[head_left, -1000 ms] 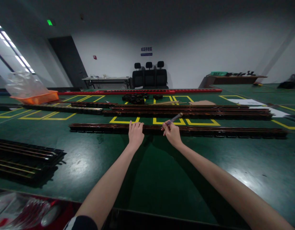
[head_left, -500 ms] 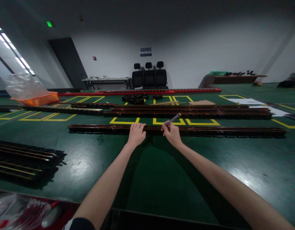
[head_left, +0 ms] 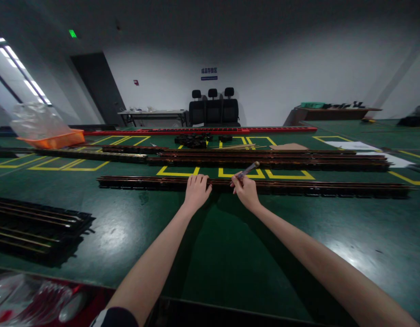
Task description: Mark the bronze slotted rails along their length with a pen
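Observation:
A long black rail with copper-coloured strips lies crosswise on the green table in front of me. My left hand rests over its middle, palm down, fingers stretched out and the thumb apart to the right. Just to the right, my right hand is closed round a slim pen-like tool with a clear body and a brownish rounded end. That end points up and to the right. The tool's lower tip is hidden by my fingers, close to the rail, and I cannot tell whether it touches.
Behind lie more long rails, black parts and a cardboard piece. A stack of rails sits at left. An orange tray holds clear plastic bags. Bagged items are below the table's front edge.
My left hand has shifted slightly right along the rail, with its thumb further out. My right hand and the pen-like tool stay nearly in place. The view has moved a little.

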Available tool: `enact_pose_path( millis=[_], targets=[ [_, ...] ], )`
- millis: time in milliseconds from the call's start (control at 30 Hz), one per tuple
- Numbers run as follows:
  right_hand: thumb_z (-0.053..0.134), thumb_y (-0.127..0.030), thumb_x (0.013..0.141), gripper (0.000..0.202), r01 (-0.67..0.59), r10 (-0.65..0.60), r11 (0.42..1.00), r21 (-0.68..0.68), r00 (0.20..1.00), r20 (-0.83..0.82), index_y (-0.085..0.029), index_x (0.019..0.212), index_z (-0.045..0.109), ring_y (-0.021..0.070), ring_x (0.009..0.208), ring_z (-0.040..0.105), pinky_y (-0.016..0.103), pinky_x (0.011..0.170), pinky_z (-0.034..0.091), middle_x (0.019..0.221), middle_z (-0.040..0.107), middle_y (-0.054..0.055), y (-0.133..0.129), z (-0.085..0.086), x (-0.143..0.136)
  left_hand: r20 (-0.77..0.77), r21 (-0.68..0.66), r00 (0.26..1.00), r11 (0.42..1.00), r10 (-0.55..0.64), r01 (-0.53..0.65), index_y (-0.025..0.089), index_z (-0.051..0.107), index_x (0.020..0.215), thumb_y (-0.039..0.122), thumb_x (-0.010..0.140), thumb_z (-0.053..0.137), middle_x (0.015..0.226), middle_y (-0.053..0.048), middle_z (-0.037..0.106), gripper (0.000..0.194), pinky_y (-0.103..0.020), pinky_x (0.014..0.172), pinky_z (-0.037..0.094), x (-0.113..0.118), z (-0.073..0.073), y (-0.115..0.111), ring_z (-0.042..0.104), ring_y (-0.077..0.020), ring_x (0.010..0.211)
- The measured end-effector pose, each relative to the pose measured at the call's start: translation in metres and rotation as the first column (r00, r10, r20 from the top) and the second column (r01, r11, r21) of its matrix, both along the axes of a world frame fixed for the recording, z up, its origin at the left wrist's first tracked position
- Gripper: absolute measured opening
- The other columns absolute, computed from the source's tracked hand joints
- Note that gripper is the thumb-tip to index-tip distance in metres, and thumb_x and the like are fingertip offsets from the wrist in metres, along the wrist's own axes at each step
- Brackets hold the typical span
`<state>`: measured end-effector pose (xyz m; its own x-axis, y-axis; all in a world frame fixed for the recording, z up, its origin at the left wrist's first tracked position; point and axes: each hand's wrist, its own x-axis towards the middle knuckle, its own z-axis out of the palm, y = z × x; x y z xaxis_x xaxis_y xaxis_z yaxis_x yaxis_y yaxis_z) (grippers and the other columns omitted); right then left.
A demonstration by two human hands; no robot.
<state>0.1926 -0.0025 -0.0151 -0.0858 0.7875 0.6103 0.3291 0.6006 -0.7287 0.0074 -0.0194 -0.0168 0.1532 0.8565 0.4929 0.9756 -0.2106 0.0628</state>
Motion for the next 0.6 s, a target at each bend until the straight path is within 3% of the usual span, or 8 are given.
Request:
enact_pose_path(
  millis=[600],
  targets=[
    [0.042, -0.058, 0.089, 0.044, 0.031, -0.031, 0.999, -0.022, 1.0, 0.007, -0.019, 0.072, 0.052, 0.0143, 0.044, 0.056, 0.027, 0.043, 0.045, 0.06, 0.061, 0.003, 0.0007, -0.0015, 0.0013, 0.001, 0.0, 1.0, 1.0, -0.011, 0.011, 0.017, 0.059, 0.118, 0.019, 0.09, 0.037, 0.117, -0.011, 0.063, 0.036, -0.049, 0.111, 0.03, 0.0003, 0.0008, -0.0022, 0.054, -0.0256, 0.117]
  ],
)
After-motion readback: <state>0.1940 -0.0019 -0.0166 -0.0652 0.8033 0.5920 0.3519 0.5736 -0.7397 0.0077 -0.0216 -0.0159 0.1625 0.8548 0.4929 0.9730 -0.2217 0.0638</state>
